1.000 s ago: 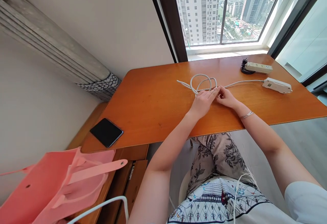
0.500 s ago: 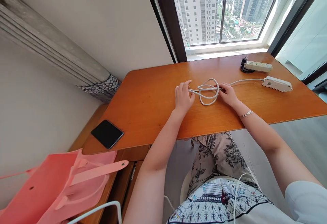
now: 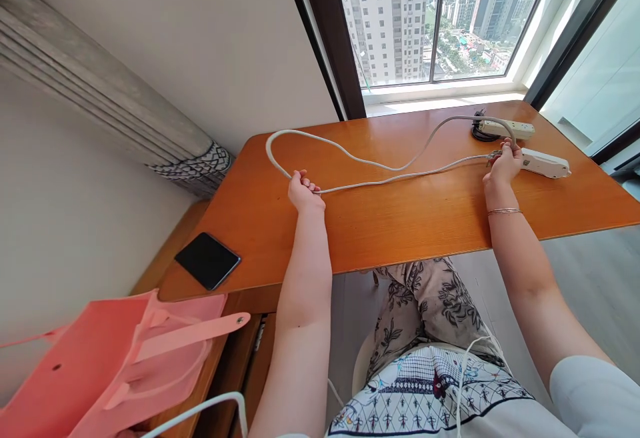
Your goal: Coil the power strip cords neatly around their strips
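Head view: both hands on one long white round cable (image 3: 360, 185), stretched lengthwise over the glossy orange-brown wooden desk (image 3: 400, 225). Left hand (image 3: 305, 191) is on the left half of the desk, fingers curled tight round the cable, which bends out past the knuckles in a wide arc. Right hand (image 3: 504, 163) is on the right half, thumb and fingers pinching the cable where the upper run curves down into the grip. Lower run leads from the left hand to the left end of a white plastic power strip (image 3: 545, 163); right hand partly covers that end, can't tell if it touches the casing. Two runs come close mid-desk.

Behind the right hand: cream rectangular power strip (image 3: 520, 130), with its coiled black cord (image 3: 484, 134) at its left end. Thin metal bracelet (image 3: 504, 211) on the right wrist. Flat black rectangular device with a glossy screen (image 3: 207, 261) lies at the desk's near left corner, well apart from the left hand. Open coral-pink bag (image 3: 100, 351) sits just beside that corner.
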`<state>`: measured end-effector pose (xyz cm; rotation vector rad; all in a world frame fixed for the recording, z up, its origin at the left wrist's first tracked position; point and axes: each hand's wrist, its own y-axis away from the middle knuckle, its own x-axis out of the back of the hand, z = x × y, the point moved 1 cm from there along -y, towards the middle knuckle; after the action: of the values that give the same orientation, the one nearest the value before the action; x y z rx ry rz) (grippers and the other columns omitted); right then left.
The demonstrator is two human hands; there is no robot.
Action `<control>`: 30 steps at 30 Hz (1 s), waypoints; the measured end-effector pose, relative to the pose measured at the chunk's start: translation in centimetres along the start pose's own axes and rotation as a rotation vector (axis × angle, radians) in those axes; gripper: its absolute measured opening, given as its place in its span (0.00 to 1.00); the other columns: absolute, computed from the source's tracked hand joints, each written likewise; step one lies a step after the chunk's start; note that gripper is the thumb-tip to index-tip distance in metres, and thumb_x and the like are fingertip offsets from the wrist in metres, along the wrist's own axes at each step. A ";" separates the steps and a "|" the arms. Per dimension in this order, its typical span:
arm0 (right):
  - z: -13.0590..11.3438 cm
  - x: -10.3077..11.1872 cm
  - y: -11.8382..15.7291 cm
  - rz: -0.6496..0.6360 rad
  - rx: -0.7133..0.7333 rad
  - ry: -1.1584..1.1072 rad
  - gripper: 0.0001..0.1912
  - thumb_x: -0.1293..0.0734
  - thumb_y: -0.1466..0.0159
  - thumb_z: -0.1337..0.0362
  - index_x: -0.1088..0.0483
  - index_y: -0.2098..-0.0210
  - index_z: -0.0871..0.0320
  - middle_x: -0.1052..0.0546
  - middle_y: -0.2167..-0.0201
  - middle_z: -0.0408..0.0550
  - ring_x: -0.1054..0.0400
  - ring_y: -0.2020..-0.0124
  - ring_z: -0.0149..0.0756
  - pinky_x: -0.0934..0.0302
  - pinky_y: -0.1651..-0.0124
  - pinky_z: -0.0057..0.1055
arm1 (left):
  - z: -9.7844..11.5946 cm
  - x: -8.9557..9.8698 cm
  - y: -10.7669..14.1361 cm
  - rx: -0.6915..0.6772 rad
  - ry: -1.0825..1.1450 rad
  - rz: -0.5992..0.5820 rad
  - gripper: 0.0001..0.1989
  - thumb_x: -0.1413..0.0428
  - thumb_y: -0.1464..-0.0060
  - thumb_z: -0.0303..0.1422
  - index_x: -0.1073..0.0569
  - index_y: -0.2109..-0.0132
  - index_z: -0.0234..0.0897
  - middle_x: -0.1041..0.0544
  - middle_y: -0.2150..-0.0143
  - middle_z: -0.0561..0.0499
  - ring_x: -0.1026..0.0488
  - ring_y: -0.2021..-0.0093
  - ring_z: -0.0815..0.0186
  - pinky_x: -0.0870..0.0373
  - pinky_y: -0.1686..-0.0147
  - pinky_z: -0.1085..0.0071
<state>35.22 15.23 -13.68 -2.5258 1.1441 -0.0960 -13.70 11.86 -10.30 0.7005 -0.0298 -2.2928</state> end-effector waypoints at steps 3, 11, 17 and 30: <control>-0.1 0.9 -0.8 0.198 0.060 0.167 0.21 0.50 0.27 0.56 0.33 0.46 0.56 0.30 0.51 0.56 0.30 0.55 0.42 0.31 0.54 0.44 | 0.2 0.6 -0.9 0.137 0.074 0.034 0.11 0.49 0.37 0.34 0.34 0.69 0.38 0.46 0.80 0.62 0.51 0.85 0.78 0.49 0.82 0.80; -2.9 2.2 1.1 -0.105 0.315 0.770 0.18 0.38 0.35 0.66 0.28 0.47 0.60 0.29 0.44 0.62 0.38 0.39 0.53 0.46 0.34 0.52 | 0.2 1.4 -1.2 0.218 0.193 0.042 0.11 0.52 0.36 0.31 0.34 0.69 0.38 0.44 0.80 0.61 0.48 0.87 0.79 0.45 0.82 0.81; -3.9 2.5 2.1 -0.344 0.367 1.071 0.26 0.39 0.38 0.67 0.28 0.41 0.59 0.26 0.44 0.63 0.40 0.41 0.59 0.46 0.38 0.58 | 0.6 1.2 -1.5 0.125 0.183 0.037 0.05 0.50 0.41 0.28 0.33 0.67 0.39 0.37 0.77 0.60 0.40 0.84 0.79 0.40 0.79 0.82; -3.6 2.8 1.5 -0.658 0.520 1.348 0.22 0.45 0.32 0.66 0.23 0.50 0.65 0.22 0.52 0.68 0.32 0.52 0.54 0.41 0.48 0.46 | 2.0 2.0 -1.1 -0.054 0.050 0.076 0.13 0.47 0.46 0.32 0.47 0.69 0.41 0.49 0.78 0.62 0.52 0.84 0.77 0.43 0.79 0.80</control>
<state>35.29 11.18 -11.08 -2.0443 0.3658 -2.1351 -16.57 11.04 -9.80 0.7163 0.0290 -2.1947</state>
